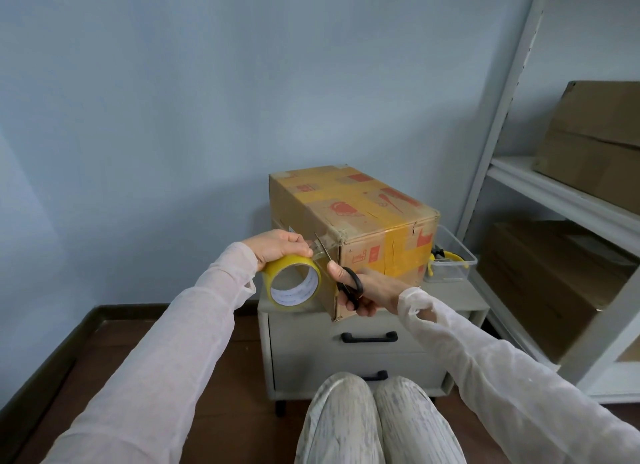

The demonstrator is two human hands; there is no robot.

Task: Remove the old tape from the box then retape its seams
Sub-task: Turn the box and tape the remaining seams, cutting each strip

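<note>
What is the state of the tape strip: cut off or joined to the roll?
Joined, it seems: the strip spans from the roll in the left hand to the box, scissors at it.

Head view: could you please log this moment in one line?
stage: cutting tape | left hand: holds tape roll | right hand: grips scissors at strip | box: on cabinet

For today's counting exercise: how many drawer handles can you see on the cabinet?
2. The upper handle is on the top drawer of the cabinet. The lower handle is below it, partly hidden by the knees. No others show.
</note>
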